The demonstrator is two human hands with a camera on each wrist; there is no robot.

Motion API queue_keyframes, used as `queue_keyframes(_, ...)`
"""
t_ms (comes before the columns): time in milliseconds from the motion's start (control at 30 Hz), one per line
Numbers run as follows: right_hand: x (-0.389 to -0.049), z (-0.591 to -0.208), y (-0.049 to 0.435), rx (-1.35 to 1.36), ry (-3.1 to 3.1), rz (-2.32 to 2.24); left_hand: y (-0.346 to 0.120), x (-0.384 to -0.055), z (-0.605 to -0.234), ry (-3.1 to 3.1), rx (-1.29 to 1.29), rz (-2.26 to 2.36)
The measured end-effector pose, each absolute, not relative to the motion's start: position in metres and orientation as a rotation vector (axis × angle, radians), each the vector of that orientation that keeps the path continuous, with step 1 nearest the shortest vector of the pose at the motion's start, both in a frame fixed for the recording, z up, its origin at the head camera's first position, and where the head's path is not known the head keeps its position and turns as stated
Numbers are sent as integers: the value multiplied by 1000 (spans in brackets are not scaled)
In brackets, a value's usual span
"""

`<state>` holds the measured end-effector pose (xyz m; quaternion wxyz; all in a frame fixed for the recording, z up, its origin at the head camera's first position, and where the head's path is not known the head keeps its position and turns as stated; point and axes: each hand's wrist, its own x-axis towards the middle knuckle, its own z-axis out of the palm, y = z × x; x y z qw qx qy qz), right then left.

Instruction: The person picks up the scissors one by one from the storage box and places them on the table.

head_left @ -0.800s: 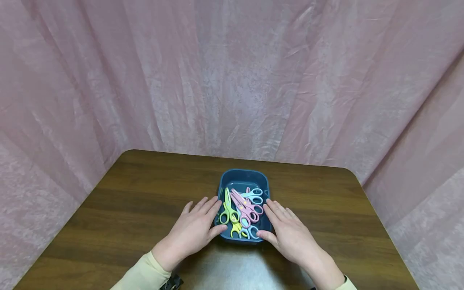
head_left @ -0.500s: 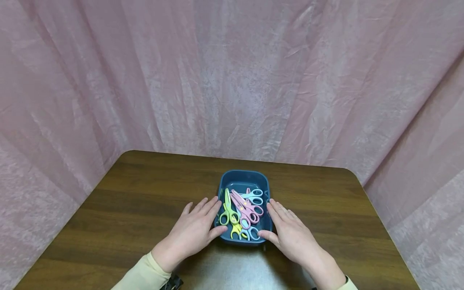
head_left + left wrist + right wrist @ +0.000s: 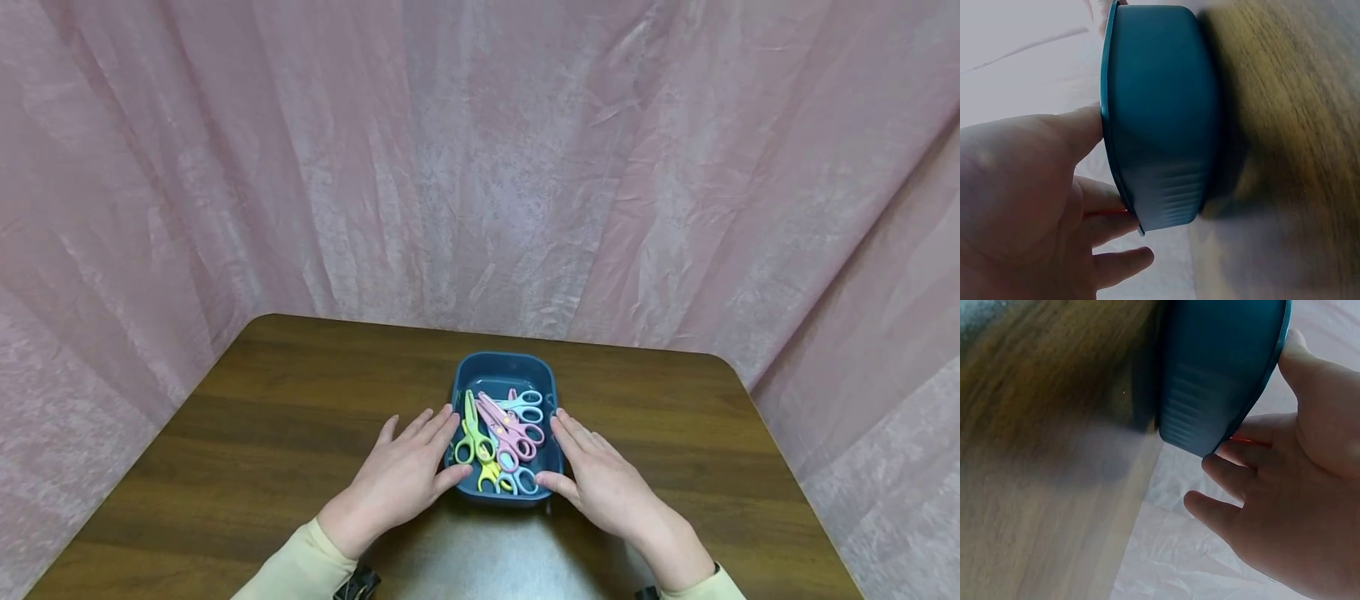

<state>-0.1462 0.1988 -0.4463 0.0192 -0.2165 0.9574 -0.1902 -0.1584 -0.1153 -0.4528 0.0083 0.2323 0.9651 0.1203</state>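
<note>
A dark blue plastic basket [image 3: 507, 358] stands on the table, holding several pairs of children's scissors. Green scissors [image 3: 473, 429] lie on the left, pink scissors [image 3: 504, 423] in the middle, light blue scissors [image 3: 525, 403] behind them, and yellow scissors [image 3: 487, 477] near the front. My left hand [image 3: 401, 479] rests at the basket's left rim, fingers straight and thumb at the near corner. Across from it, my right hand [image 3: 607, 492] touches the right rim the same way. Both wrist views show fingertips at the rim of the basket's wall [image 3: 1160, 106].
The basket sits near the middle of a brown wooden table [image 3: 300, 400] with rounded far corners. Pink curtains [image 3: 480, 167] hang behind the table and along both sides.
My right hand's fingers have shifted slightly outward along the right rim. The left hand, basket and scissors look nearly unchanged.
</note>
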Motion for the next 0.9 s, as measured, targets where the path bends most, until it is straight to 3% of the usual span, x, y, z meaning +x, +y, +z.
queue_keyframes(433,-163,-445,200,-681,2988,-568,-113,-174,-456,3036,722,361)
queue_keyframes(900,-151,-432,190,-614,2988,-522,-113,-179,-456,3005,696,392)
